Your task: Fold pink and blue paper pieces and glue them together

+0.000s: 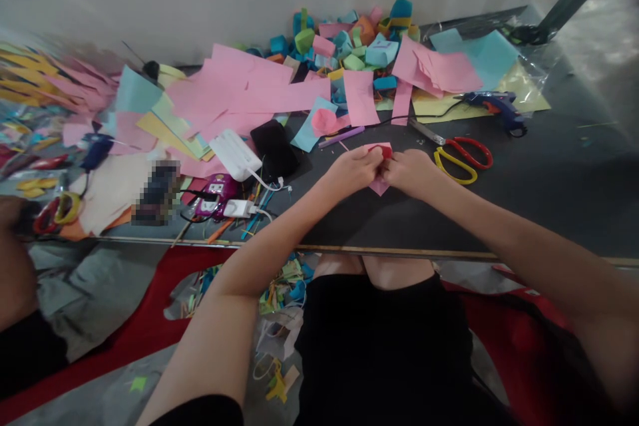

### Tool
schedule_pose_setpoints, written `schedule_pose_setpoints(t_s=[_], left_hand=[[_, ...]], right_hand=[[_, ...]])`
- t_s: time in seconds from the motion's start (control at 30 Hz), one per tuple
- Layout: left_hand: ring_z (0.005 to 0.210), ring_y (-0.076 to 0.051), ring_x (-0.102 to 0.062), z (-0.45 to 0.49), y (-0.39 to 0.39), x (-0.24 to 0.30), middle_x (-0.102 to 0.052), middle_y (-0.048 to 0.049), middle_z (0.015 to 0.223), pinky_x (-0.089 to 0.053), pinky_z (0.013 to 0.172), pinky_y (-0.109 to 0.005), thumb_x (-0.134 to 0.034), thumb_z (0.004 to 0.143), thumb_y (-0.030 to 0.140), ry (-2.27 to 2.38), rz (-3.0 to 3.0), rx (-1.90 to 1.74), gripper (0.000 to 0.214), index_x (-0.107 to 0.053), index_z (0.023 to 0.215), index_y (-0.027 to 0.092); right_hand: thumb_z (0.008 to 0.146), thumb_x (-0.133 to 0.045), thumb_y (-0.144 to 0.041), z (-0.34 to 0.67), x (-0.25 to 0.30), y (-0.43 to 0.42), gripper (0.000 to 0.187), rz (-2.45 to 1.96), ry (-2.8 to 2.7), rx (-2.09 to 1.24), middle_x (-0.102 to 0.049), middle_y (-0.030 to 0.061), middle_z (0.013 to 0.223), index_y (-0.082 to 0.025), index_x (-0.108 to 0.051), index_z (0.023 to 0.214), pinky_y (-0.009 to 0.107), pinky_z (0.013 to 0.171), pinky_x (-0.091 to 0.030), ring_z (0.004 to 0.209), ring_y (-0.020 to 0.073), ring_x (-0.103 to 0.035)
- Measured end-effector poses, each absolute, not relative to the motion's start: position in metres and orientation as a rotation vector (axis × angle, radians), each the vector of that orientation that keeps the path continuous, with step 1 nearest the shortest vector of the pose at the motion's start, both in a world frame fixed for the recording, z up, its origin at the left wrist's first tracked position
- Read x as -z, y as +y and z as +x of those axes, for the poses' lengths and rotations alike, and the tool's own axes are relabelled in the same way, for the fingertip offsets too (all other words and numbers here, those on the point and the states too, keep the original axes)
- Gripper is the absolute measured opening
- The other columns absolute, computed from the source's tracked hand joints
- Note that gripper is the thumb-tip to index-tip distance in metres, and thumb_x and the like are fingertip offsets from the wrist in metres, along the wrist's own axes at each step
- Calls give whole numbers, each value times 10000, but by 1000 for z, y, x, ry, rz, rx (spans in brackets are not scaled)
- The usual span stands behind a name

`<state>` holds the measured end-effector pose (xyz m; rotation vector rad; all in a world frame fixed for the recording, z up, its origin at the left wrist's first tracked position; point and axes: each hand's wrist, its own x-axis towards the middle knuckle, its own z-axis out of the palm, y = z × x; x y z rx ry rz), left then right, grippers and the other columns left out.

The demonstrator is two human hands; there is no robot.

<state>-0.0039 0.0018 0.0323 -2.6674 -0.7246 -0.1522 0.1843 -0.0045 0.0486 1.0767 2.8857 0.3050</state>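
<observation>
My left hand [353,169] and my right hand [410,172] meet over the dark table [549,180], both pinched on a small pink paper piece [379,184]. A corner of the paper pokes out below the fingers and another bit shows above them. Just right of my right hand lie scissors with red and yellow handles [462,156]. A pink rolled paper cone [324,121] rests a little beyond my left hand.
Pink, blue and yellow paper sheets [239,90] cover the table's far left. A heap of folded paper pieces [357,40] sits by the wall. A blue glue gun [496,106], a white power bank [234,154], a black pouch [273,148] and another person's arm [14,259] at left.
</observation>
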Motion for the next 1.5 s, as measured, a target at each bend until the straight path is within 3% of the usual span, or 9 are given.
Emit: schedule_pose_setpoints(t_s=[0.17,0.27,0.6,0.7,0.87,1.03,1.17,1.43,1.5], left_hand=[[785,-189,-634,0,-27,-21,-708,-98,754,-367,647,-338,-316,1062,14,-826,-2593,196,486,-742,855,122],[743,-200,-646,2,-39,-16,-713,-108,746,-336,596,-341,-356,1042,12,-927,-2543,226,438,-741,856,107],[902,-242,-729,4,-68,-18,-799,-191,1074,-462,623,-320,-477,1005,43,-1179,-2700,6,293,-761,1074,60],[1057,-275,-722,9,-73,-20,-778,-200,1201,-525,701,-333,-508,1067,199,-1372,-2734,-32,284,-752,1145,75],[1195,-319,-694,10,-56,-25,-688,-214,1418,-578,877,-412,-566,1068,439,-1550,-2747,4,481,-660,1349,59],[1064,-305,-771,7,-29,-25,-777,-192,1246,-588,859,-396,-534,1087,412,-1494,-2777,-8,409,-715,1250,84],[972,-290,-806,11,-21,-25,-813,-204,1042,-590,789,-361,-482,1095,240,-1424,-2757,-54,320,-747,1171,76],[852,-292,-810,10,-10,-24,-815,-188,920,-579,693,-351,-533,1041,166,-1550,-2731,53,265,-780,1119,113],[845,-286,-804,8,-4,-23,-819,-185,940,-558,683,-342,-537,1055,223,-1555,-2729,94,267,-774,1123,122]], right_hand=[[976,-433,4,191,-40,-31,407,1179,2874,-359,-791,122,845,-111,-814,893,343,549,-238,649,176,-591],[981,-406,14,193,-37,-44,429,1185,2882,-385,-810,115,895,-108,-815,946,342,550,-253,659,182,-619],[1042,-382,-101,197,-37,-71,434,1338,2698,-174,-797,159,1247,-112,-750,1271,353,553,-311,759,220,-749],[1090,-301,-229,195,-38,-76,497,1405,2596,-94,-691,200,1447,-98,-677,1388,363,557,-342,826,267,-780],[1081,-291,-381,191,-45,-62,631,1496,2461,-43,-493,267,1628,-65,-444,1605,386,585,-415,868,329,-785],[1039,-322,-314,197,-50,-40,547,1435,2534,0,-599,167,1570,-117,-566,1487,383,653,-449,997,341,-767],[1023,-368,-294,199,-48,-35,529,1464,2539,22,-685,177,1456,-134,-545,1494,365,682,-442,1018,336,-760],[996,-460,-243,196,-54,-28,475,1469,2532,2,-792,171,1229,-150,-583,1445,359,665,-424,961,341,-774],[1003,-473,-250,196,-54,-22,505,1492,2551,-16,-800,171,1209,-168,-558,1493,365,665,-428,936,337,-776]])
